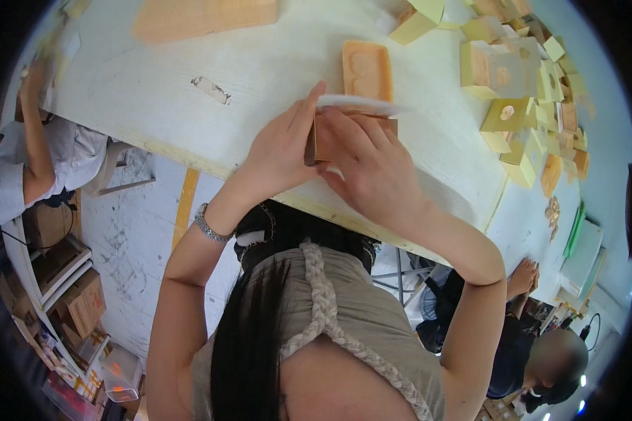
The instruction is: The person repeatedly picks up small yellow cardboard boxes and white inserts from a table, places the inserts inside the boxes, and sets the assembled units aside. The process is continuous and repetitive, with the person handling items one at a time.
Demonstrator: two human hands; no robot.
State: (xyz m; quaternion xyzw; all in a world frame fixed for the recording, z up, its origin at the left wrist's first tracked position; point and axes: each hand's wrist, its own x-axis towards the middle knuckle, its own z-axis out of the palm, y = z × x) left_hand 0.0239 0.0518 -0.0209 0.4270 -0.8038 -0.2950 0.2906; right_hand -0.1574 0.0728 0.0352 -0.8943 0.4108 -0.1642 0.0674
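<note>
Both hands work at the near edge of the white table (260,63): the left hand (281,151) and the right hand (372,168) are closed together around a small brown box (330,137), with a thin white sheet (358,105) lying across its top. What the sheet is made of seems unclear, perhaps plastic. An orange moulded tray (366,70) lies just beyond, and a heap of yellow boxes (527,91) sits further right.

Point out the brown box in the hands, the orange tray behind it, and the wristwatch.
Brown box (330,140): head view, on its front face between the hands.
Orange tray (366,69): head view, on its moulded middle.
Wristwatch (209,228): head view, on the metal band at the left wrist.
</note>
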